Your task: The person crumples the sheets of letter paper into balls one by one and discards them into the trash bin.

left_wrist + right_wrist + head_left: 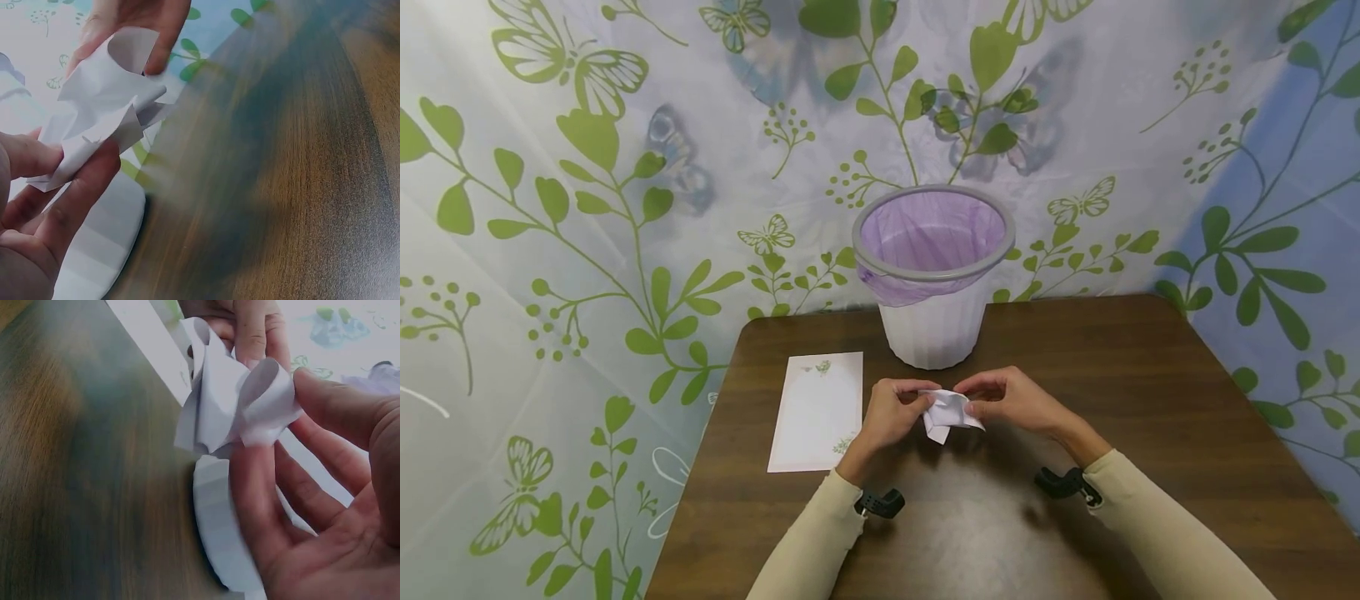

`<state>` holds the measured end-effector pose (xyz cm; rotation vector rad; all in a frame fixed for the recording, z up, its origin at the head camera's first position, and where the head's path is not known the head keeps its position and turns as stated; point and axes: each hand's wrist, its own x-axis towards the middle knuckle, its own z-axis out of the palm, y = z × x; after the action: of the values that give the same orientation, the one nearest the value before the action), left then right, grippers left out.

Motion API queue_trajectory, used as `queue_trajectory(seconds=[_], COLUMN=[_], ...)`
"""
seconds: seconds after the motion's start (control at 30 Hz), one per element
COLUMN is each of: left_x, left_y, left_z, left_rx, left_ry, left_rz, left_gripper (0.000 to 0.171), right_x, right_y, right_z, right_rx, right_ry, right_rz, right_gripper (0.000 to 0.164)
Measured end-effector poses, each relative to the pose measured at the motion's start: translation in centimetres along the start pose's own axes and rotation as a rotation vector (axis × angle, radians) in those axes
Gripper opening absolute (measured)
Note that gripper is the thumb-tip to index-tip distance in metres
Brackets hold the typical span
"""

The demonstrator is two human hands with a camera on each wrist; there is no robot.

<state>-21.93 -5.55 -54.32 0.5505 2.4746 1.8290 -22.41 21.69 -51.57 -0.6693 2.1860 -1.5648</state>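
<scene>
Between both hands, above the middle of the table, is a crumpled, folded sheet of white paper [950, 410]. My left hand [890, 412] pinches its left side between thumb and fingers. On the other side, my right hand [1017, 403] pinches the paper's right edge. Close up in the left wrist view, the paper [100, 94] has creases and a curled upper edge. From the right wrist, the paper [231, 403] shows loose folds, with the thumb and fingers of the right hand [337, 506] around one of them.
Behind the hands stands a white ribbed bin [934, 329] with a grey rim and a purple liner [936, 229]. A flat sheet of stationery [817, 412] with printed leaves lies left of the hands on the brown wooden table [1150, 400]. A leaf-and-butterfly patterned cloth [700, 167] hangs behind.
</scene>
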Motion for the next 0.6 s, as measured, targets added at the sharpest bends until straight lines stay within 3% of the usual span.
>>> queue_trajectory(seconds=[0.17,0.3,0.47,0.6], left_x=[0.03,0.11,0.14,0.10], left_y=[-0.24,-0.15,0.01,0.16], left_z=[0.19,0.44,0.46,0.19], left_rx=[-0.032,-0.098,-0.264,-0.328], left_ry=[-0.005,-0.040,-0.177,-0.268], left_rz=[-0.017,-0.014,-0.008,0.022], left_gripper=[0.017,0.024,0.050,0.064], right_x=[0.35,0.67,0.91,0.87], right_y=[0.31,0.33,0.19,0.07], right_z=[0.39,0.74,0.88,0.74], right_rx=[-0.074,-0.073,-0.114,-0.132], right_ry=[0.052,0.166,0.332,0.407], right_rz=[-0.053,-0.085,-0.082,-0.057], right_gripper=[0.027,0.017,0.006,0.005])
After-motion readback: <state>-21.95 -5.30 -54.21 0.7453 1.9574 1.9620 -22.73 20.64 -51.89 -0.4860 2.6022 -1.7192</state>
